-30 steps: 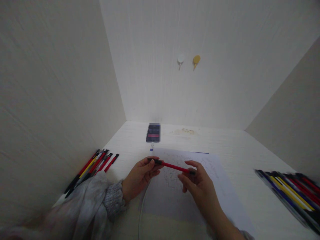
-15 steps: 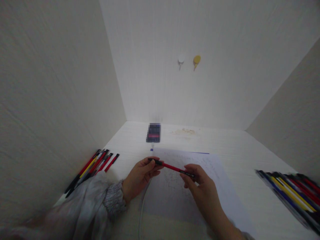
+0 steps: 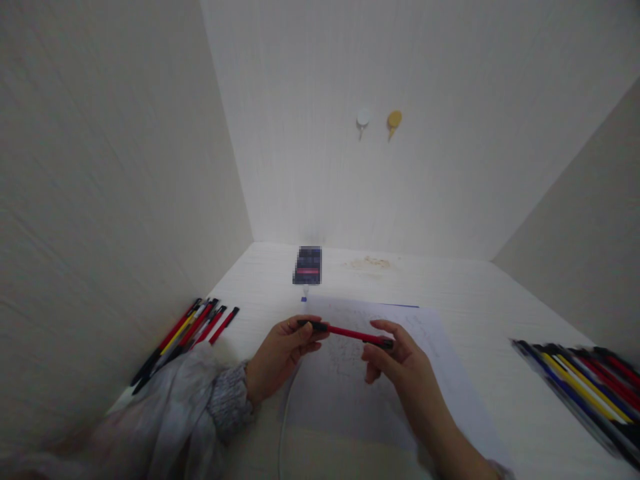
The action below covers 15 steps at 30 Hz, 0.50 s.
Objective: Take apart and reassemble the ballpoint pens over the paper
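A red pen (image 3: 350,333) with black ends is held almost level above a sheet of paper (image 3: 345,407) covered in faint writing. My left hand (image 3: 290,343) pinches its black left end between thumb and fingers. Around the pen's other end, my right hand (image 3: 395,353) has its thumb and index finger spread apart. That black end lies close to or against the right fingers; I cannot tell whether it touches them.
Several pens (image 3: 185,333) lie at the left wall, partly behind my sleeve. More pens (image 3: 585,380) in mixed colours lie at the right. A pixelated dark device (image 3: 308,265) with a white cable (image 3: 284,420) sits at the back. Two hooks (image 3: 395,120) are on the wall.
My right thumb and index finger have parted from the pen's right end. The pen seems slightly turned, with more red showing there. My left hand keeps its grip, nearly still.
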Motion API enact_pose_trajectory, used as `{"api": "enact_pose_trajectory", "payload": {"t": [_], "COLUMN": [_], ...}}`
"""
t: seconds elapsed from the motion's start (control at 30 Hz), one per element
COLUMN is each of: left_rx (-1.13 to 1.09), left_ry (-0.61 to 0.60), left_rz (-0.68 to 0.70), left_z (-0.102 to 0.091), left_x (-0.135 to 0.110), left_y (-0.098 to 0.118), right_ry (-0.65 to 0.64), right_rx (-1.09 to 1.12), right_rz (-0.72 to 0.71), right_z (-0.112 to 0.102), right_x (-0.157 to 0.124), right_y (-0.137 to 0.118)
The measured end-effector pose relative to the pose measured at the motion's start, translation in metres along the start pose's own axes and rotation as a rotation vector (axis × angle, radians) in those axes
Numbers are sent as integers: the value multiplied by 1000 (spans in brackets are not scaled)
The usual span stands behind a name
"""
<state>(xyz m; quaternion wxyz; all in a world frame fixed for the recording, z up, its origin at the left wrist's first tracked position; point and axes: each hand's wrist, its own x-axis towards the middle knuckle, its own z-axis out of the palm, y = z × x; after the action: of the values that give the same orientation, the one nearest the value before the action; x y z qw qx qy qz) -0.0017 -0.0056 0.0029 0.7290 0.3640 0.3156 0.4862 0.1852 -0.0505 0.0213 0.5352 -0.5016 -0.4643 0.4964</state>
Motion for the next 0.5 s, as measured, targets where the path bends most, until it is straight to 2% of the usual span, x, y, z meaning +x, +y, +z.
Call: {"api": "enact_pose_trajectory", "payload": {"t": [0.27, 0.5], "left_rx": [57, 244], "left_ry": [-38, -55], "left_rz": [-32, 63], "left_z": [1, 2], "left_x": [-2, -4], "left_y": [1, -3], "right_ry": [9, 54], "right_rx": [77, 271], "right_rz": [6, 56], "right_z": [-6, -5], "right_x": [-2, 2], "right_y": [-4, 1]}}
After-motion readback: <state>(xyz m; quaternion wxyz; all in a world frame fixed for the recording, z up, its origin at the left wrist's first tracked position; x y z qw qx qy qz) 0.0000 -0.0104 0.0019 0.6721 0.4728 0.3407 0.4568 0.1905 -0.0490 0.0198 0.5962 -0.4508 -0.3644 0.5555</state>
